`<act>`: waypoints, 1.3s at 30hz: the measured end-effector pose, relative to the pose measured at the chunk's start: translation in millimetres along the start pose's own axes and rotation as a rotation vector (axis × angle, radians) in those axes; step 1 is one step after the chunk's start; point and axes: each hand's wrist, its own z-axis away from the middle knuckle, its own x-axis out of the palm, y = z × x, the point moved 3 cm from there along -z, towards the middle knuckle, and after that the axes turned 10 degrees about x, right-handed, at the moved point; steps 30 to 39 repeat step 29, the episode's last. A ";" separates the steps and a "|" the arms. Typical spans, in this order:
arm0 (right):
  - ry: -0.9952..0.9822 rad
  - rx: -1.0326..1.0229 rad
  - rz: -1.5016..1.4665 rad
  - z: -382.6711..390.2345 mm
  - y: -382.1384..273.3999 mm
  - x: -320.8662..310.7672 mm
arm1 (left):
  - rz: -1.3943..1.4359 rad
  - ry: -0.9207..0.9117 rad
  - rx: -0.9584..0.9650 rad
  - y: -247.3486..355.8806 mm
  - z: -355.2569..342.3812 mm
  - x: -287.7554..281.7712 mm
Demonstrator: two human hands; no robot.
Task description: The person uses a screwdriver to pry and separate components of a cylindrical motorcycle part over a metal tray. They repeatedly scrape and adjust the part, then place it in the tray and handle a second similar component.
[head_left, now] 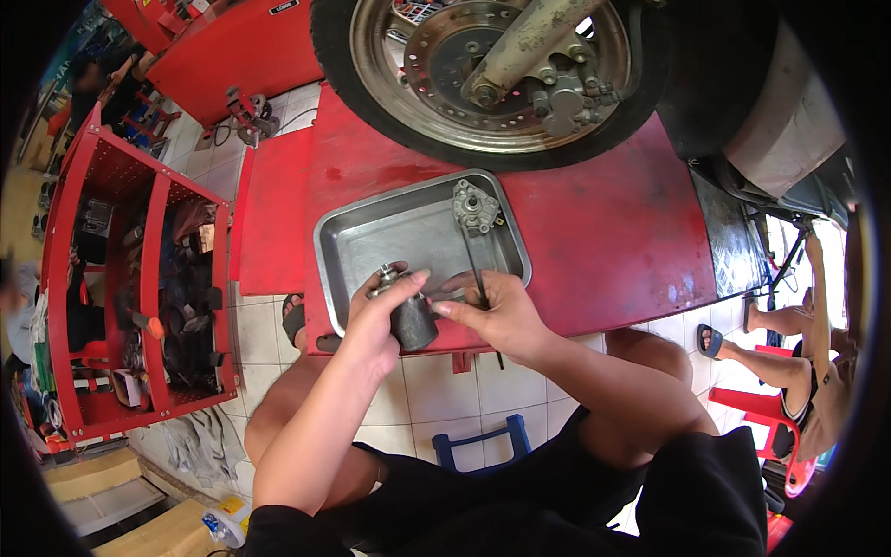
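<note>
Centre frame: your left hand (380, 311) grips a dark metal cylinder (411, 320), probably heavy and greasy; right hand (492, 311) pinches its side — hold the body.

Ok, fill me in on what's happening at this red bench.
A seated person holds a small dark cylindrical motor part in the left hand, over the near edge of a metal tray. The right hand touches the part's side and also holds a thin dark rod-like tool. A second, grey metal part lies in the tray's far corner. The tray sits on a red lift platform, just in front of a motorcycle wheel with its brake disc. Another person sits to the right.
</note>
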 end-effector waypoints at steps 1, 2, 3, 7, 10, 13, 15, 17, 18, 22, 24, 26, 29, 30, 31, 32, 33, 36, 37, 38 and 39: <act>-0.025 -0.013 -0.068 -1.5 1.3 1.2 | -0.022 -0.020 0.017 -2.5 1.6 5.9; -0.040 -0.002 -0.101 -0.3 -3.3 5.5 | -0.042 -0.029 0.038 -4.3 3.8 8.9; -0.026 0.026 -0.100 1.0 -5.1 5.8 | -0.063 -0.037 0.059 -5.1 5.4 11.8; -0.005 0.130 -0.132 1.4 -4.1 3.1 | -0.040 -0.058 0.061 -7.3 3.2 17.8; -0.027 0.160 -0.147 1.3 -5.5 0.4 | -0.048 -0.069 0.115 -9.4 1.4 19.1; -0.066 0.186 -0.127 2.7 -7.6 -3.1 | -0.059 -0.068 0.121 -11.1 1.5 20.1; -0.086 0.199 -0.098 3.0 -8.6 -5.3 | -0.055 -0.070 0.129 -13.0 0.8 20.5; -0.097 0.200 -0.060 1.7 -10.2 -7.3 | -0.058 -0.061 0.150 -14.5 0.0 21.0; -0.086 0.178 -0.024 1.0 -11.2 -8.1 | -0.063 -0.051 0.168 -15.2 -0.2 21.5; -0.040 0.070 -0.020 -4.0 -5.8 -9.7 | -0.033 -0.017 0.141 -14.6 -1.0 27.9; -0.014 0.033 -0.051 -4.0 -5.3 -9.5 | 0.001 -0.011 0.117 -12.1 -1.3 31.6; 0.016 0.024 -0.047 -1.2 -8.3 -10.0 | 0.010 -0.019 0.105 -10.6 -3.1 32.4; -0.009 0.094 -0.093 1.1 -8.3 -10.3 | -0.005 -0.042 0.102 -11.8 -6.0 30.7; -0.009 0.094 -0.093 1.1 -8.3 -10.3 | -0.005 -0.042 0.102 -11.8 -6.0 30.7; -0.009 0.094 -0.093 1.1 -8.3 -10.3 | -0.005 -0.042 0.102 -11.8 -6.0 30.7; -0.009 0.094 -0.093 1.1 -8.3 -10.3 | -0.005 -0.042 0.102 -11.8 -6.0 30.7; -0.009 0.094 -0.093 1.1 -8.3 -10.3 | -0.005 -0.042 0.102 -11.8 -6.0 30.7; -0.009 0.094 -0.093 1.1 -8.3 -10.3 | -0.005 -0.042 0.102 -11.8 -6.0 30.7; -0.009 0.094 -0.093 1.1 -8.3 -10.3 | -0.005 -0.042 0.102 -11.8 -6.0 30.7; -0.009 0.094 -0.093 1.1 -8.3 -10.3 | -0.005 -0.042 0.102 -11.8 -6.0 30.7; -0.009 0.094 -0.093 1.1 -8.3 -10.3 | -0.005 -0.042 0.102 -11.8 -6.0 30.7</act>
